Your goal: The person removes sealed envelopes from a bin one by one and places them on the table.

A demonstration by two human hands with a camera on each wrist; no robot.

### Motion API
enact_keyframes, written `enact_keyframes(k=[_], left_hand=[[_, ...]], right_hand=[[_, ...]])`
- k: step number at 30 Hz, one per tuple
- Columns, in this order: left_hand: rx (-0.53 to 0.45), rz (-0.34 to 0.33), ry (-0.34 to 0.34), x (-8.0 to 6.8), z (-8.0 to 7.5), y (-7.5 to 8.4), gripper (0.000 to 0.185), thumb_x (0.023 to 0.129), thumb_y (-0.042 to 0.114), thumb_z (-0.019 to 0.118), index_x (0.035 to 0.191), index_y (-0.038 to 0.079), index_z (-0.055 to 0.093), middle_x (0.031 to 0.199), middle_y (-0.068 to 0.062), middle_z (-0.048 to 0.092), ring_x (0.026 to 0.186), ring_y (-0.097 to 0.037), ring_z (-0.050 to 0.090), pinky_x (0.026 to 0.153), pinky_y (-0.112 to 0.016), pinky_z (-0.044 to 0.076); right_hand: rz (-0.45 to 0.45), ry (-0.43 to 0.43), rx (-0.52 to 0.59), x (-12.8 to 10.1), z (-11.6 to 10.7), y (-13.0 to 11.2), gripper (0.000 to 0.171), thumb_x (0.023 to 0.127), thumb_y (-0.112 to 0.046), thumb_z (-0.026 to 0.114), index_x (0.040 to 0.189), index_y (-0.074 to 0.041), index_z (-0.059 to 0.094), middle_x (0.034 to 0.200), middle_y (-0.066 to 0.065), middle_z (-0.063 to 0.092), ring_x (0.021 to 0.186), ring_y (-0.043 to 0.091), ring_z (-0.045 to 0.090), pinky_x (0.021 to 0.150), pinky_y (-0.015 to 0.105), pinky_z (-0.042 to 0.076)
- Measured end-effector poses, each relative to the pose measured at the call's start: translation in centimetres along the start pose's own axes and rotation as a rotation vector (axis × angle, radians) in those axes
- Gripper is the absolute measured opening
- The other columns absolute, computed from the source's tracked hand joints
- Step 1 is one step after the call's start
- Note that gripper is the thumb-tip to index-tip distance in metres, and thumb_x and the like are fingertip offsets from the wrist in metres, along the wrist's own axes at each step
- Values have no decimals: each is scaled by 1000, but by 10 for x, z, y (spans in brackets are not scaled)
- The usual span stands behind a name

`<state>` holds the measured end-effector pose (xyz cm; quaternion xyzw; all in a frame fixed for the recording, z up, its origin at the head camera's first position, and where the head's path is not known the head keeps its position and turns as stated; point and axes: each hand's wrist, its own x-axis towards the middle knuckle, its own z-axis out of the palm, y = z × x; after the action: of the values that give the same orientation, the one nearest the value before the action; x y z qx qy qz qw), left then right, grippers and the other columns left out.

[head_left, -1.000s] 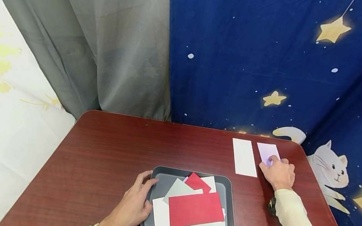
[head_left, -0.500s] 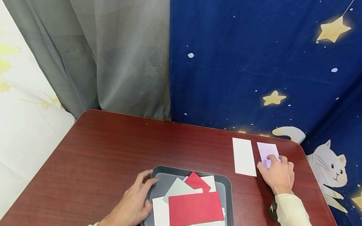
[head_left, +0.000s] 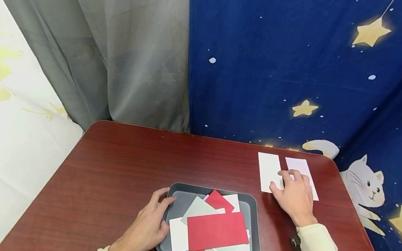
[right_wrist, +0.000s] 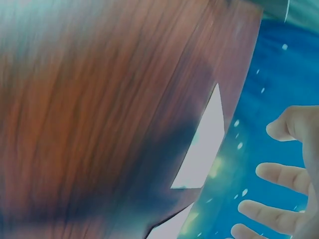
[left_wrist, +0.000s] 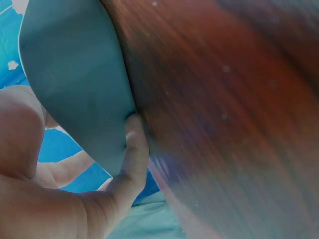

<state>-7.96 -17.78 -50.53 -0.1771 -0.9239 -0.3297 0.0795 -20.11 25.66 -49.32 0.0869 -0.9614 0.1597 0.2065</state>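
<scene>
Right hand [head_left: 295, 196] at the tabletop's [head_left: 125, 162] two o'clock corner, palm down, fingers spread and relaxed, grip open. Fingertips over the gap between two slips lying side by side: a white paper strip [head_left: 267, 171] toward nine o'clock of the hand and a pale lilac paper strip [head_left: 301, 166] toward twelve to one o'clock. Thumb resting near the white strip's lower edge; hard to tell whether the fingertips press the paper or hover just above it. Lilac strip partly covered by the knuckles, its far end showing beyond them. In the right wrist view, spread fingers [right_wrist: 279, 177] in the air beside a white slip [right_wrist: 204, 144], nothing pinched.

Left hand [head_left: 147, 226] at six o'clock on the tabletop, laid against the nine o'clock rim of a dark grey tray [head_left: 175, 191]. Thumb and forefinger curled over that rim, grip closed on the tray's edge; confirmed in the left wrist view, with the thumb [left_wrist: 130, 149] pressed against the tray's underside [left_wrist: 75, 74] where it meets the wood.

Inside the tray, a loose heap of paper pieces: a large red rectangle [head_left: 217, 231] on top, a smaller red piece [head_left: 218, 201] at twelve o'clock of it, grey-green piece [head_left: 196, 209] and white pieces [head_left: 178, 237] beneath and around.

Behind the tabletop, a grey curtain [head_left: 119, 44] at eleven o'clock and a blue star-and-cat cloth [head_left: 310, 72] from twelve to three o'clock.
</scene>
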Motion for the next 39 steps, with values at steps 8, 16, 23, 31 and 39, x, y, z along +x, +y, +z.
enact_keyframes(k=[8,16,23,31,39], left_hand=[[3,41,31,0,1,-1,66,75,-13,66,140,-2,65,159,-21,45,106,-22,71,74,-31,56],[2,6,-3,1,-1,-1,65,78,-12,66,142,-1,65,161,-20,44,109,-23,70,77,-32,56],[3,27,10,2,0,0,65,77,-14,67,141,-2,65,160,-21,44,109,-24,71,77,-33,57],[1,40,13,2,0,0,66,77,-14,66,141,-2,65,161,-22,43,108,-24,71,77,-33,57],[5,27,5,2,0,-1,66,77,-15,67,141,-1,65,162,-20,42,109,-22,70,78,-34,57]], right_hand=[[-128,8,17,-8,-3,-37,38,90,-28,79,119,-4,79,123,26,70,113,54,61,95,66,51],[-268,-84,40,-19,-6,-69,49,88,-34,82,129,-9,78,136,22,69,130,47,59,100,64,54],[-397,-177,64,-33,-5,-94,53,87,-38,84,133,-10,78,143,17,67,138,45,55,107,62,52],[-496,-243,60,-51,-1,-116,53,87,-42,86,133,-18,79,143,11,69,140,42,55,106,63,52],[-581,-307,34,-67,5,-127,55,85,-47,86,134,-25,76,143,7,69,135,37,57,103,58,55]])
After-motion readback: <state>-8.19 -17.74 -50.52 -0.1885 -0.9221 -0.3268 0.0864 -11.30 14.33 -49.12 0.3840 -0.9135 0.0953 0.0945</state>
